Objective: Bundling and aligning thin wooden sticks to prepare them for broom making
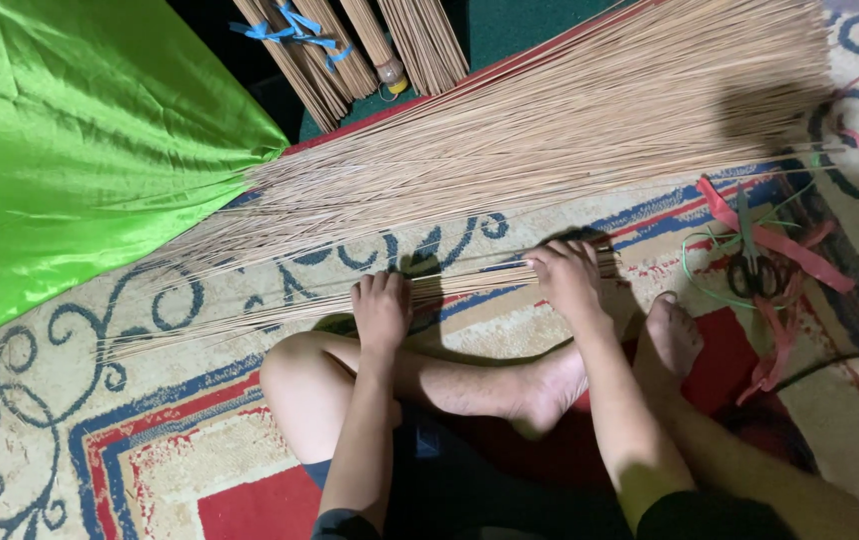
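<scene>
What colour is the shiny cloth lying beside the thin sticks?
Bright green shiny cloth, clearest in the head view.

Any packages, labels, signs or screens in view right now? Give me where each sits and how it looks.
None in view: no package, label, sign or screen.
Nearest to wrapping: green shiny cloth, upper left, covering one end of the loose sticks.
Tied stick bundles, top centre, bound with blue strips.
Both hands, left hand and right hand, grip a thin stick bundle.

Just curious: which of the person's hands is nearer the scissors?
Right. The right hand grips the stick bundle just left of the scissors; the left hand is farther away.
</scene>
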